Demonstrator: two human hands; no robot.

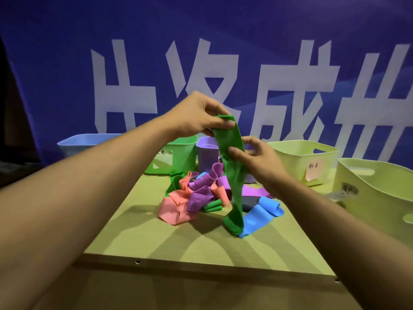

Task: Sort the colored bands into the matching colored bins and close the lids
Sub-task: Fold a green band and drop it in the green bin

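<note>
I see the green band (230, 148) held up above the table (178, 242), its lower end hanging down to the pile of bands (201, 195). My left hand (201, 115) pinches its top; my right hand (254, 157) pinches it lower. The green bin (178, 153) stands just beyond, far left of the pile.

I am looking at what appears to be a staged demonstration or data-collection booth rather than a home: a blue banner (245, 30) with large white Chinese characters fills the upper frame, a bare board tabletop (178, 247) with drilled edge holes spans the lower centre, and hand-labelled plastic bins (306, 157) line its far edge under dim light.
</note>
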